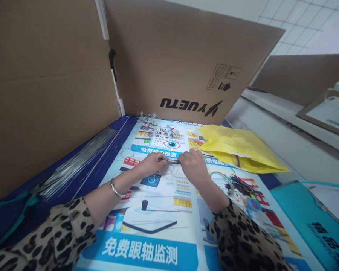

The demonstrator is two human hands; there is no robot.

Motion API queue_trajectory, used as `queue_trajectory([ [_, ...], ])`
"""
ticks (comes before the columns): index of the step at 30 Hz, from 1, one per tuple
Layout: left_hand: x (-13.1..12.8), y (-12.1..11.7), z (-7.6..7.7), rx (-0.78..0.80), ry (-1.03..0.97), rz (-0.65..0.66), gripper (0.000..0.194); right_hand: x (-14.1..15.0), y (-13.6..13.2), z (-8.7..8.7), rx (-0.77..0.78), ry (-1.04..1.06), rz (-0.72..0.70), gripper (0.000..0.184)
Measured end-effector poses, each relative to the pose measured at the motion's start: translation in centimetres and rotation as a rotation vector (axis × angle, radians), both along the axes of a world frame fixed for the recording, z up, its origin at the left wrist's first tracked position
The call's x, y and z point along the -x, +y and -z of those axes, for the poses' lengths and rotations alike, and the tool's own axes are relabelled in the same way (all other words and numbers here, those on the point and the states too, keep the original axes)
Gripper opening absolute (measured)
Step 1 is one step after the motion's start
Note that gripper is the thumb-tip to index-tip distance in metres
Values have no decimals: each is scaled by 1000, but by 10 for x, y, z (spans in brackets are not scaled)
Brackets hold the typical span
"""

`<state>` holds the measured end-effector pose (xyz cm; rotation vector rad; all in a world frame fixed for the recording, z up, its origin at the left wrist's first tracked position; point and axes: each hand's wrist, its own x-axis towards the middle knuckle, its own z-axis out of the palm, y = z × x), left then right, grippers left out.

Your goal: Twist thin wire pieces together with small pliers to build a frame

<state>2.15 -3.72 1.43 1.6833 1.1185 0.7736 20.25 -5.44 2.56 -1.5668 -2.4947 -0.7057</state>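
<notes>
My left hand (155,162) and my right hand (192,165) are close together over the printed sheet (155,203). A short dark metal tool, seemingly pliers (174,162), spans the gap between them. My right hand is closed around its hidden end, while its tip reaches the fingers of my left hand. Those fingers are pinched together. Thin, shiny wire (167,174) loops just below them; whether the left fingertips hold this wire or the tool's tip is too small to tell.
Cardboard panels (180,56) stand behind and at left. A bundle of thin straight wires (76,162) lies left, near teal-handled cutters (19,210). At right are a yellow pouch (240,148), coloured wires (244,184), a wire coil (222,178) and a teal box (307,218). Tangled wire (148,118) lies at the back.
</notes>
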Motion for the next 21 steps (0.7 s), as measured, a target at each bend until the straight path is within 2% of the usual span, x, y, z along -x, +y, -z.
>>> queue_trajectory([
  [8, 0, 3, 7, -3, -15, -23, 10, 4, -1, 1, 34, -2, 44, 19],
  [13, 1, 4, 9, 55, -29, -9, 9, 5, -1, 3, 22, 7, 60, 18],
  [21, 2, 5, 11, 26, -12, -25, 9, 7, -1, 3, 51, 1, 89, 19],
])
